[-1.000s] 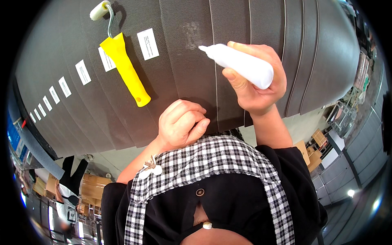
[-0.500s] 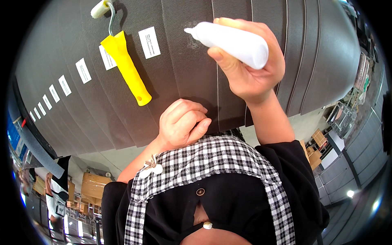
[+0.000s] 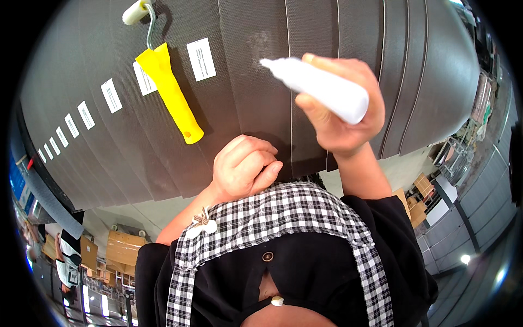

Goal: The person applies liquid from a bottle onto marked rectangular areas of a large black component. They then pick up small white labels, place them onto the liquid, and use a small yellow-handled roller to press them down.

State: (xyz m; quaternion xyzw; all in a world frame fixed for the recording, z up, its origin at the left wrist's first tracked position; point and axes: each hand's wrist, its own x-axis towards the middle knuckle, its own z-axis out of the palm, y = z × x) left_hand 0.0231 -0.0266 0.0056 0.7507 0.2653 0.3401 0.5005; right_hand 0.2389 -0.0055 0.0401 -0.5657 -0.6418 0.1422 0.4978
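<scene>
1. Held a white, smooth plastic squeeze bottle [image 3: 324,88] with a tapered nozzle in the right hand [image 3: 348,135], above the layered dark brown, textured sheets [image 3: 251,106].

2. Tilted the bottle across the scene, base to the near right and nozzle to the far left, seemingly for a clear aim at the near edge of a pale, whitish smear [image 3: 257,44]. Could not tell contact from a slight gap at the tip.

3. Wrapped the right hand partway around the bottle, thumb along the near left side, fingers on the far right side; closed no further than the bottle's girth allowed. Gripped by the body, probably for steady direction and even pressure.

4. Curled the left hand [image 3: 243,168] into a loose fist by the near edge of the sheets, just beyond the black-and-white checked cloth apron [image 3: 278,212]. Showed nothing in its grasp, though could not see into the palm. Perhaps rested there to be out of the bottle's way.

5. Laid to the left, apart from both hands: a small roller with a yellow plastic handle [image 3: 173,97], partly over one white rectangular paper label [image 3: 144,82]. Likely placed within reach yet away from the smear.
</scene>
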